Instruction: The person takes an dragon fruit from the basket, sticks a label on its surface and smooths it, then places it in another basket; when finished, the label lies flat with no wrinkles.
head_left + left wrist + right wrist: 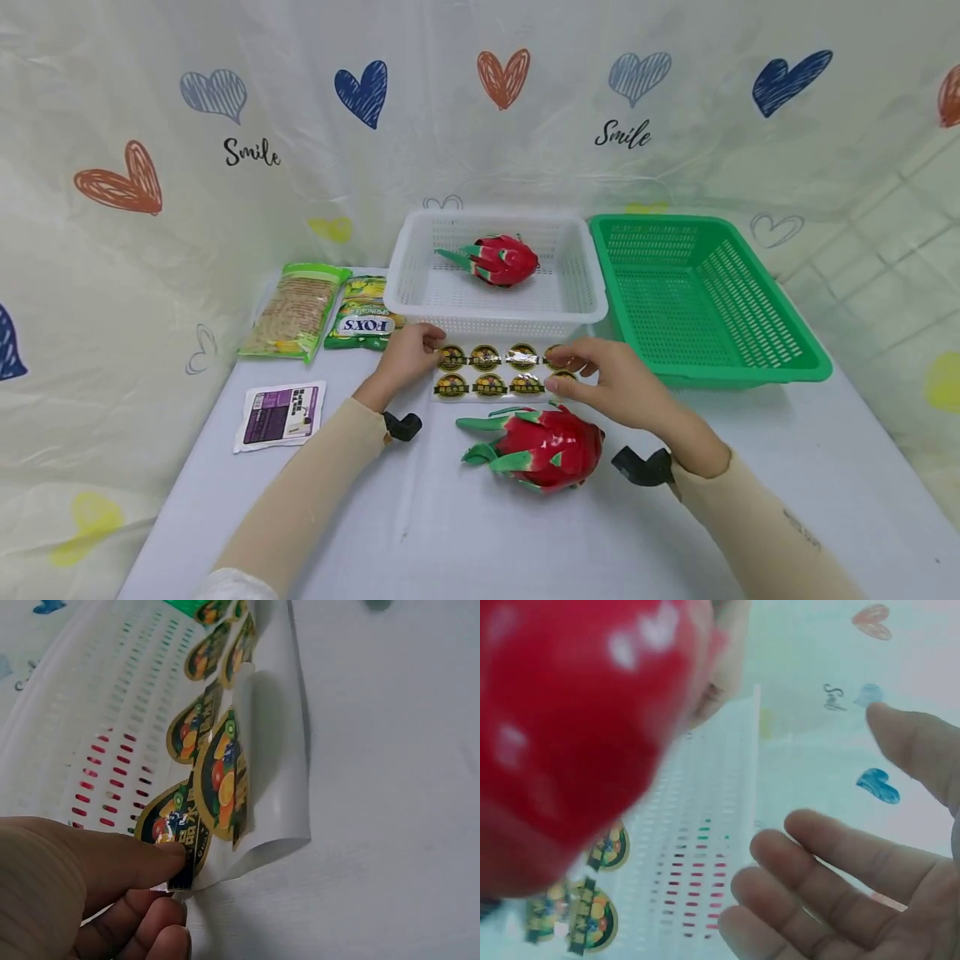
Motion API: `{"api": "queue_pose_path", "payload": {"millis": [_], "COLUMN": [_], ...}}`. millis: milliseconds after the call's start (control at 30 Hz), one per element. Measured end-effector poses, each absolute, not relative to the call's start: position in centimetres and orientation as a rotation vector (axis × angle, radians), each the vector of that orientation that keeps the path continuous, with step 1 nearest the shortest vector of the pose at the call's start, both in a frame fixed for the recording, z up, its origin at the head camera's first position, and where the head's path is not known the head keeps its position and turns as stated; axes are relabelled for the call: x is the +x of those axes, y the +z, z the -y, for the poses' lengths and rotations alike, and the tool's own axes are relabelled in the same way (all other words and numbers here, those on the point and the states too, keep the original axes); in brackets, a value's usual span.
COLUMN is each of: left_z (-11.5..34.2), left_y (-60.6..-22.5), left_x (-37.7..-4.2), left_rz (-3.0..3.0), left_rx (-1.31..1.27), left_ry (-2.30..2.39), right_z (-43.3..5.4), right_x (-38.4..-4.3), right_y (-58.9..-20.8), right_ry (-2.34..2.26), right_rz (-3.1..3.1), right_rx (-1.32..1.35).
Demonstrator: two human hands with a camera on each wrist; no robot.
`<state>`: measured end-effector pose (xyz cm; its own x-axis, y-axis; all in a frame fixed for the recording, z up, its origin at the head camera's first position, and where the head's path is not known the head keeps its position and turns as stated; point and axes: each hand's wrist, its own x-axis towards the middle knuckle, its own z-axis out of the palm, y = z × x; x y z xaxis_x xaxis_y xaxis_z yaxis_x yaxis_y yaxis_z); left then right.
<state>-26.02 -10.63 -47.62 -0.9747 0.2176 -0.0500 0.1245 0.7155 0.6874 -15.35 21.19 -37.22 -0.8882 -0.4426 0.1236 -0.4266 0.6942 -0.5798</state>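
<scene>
Beige sleeves (300, 508) are seen at the frame's lower edge. At frame centre, a sheet of fruit-label stickers (506, 372), placed between the white basket (495, 316) and the lower red dragon fruit (558, 450), is pinched at its left end by the left hand (405, 358); the right hand (622, 382) is held open near the sheet's right end.

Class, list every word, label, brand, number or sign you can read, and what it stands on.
"Smile", twice: white heart-print backdrop.
"FOX'S", upside down: green-and-yellow plastic packet; its smaller words are unclear.
"品水", sideways in the left wrist view: round black-and-gold stickers; the rest is unclear.
Too small to read: flat white pouch with purple-and-black label; clear green-edged bag; beige right sleeve.
</scene>
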Motion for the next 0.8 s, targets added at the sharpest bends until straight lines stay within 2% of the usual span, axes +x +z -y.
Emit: {"api": "queue_pose_path", "payload": {"millis": [400,800], "left_z": [11.2,10.4], "left_y": [-46.9,-45.3], "left_x": [-25.7,-25.0], "left_rz": [-2.382,-2.206], "left_rx": [0.138,0.151], "left_ry": [1.461,1.674], "right_z": [-17.6,-13.4], "right_x": [-21.5,-24.9], "right_y": [-36.1,-36.4], "right_ry": [-0.828,-0.695], "right_rz": [-2.710,-2.666], "right_rx": [-0.835,-0.894]}}
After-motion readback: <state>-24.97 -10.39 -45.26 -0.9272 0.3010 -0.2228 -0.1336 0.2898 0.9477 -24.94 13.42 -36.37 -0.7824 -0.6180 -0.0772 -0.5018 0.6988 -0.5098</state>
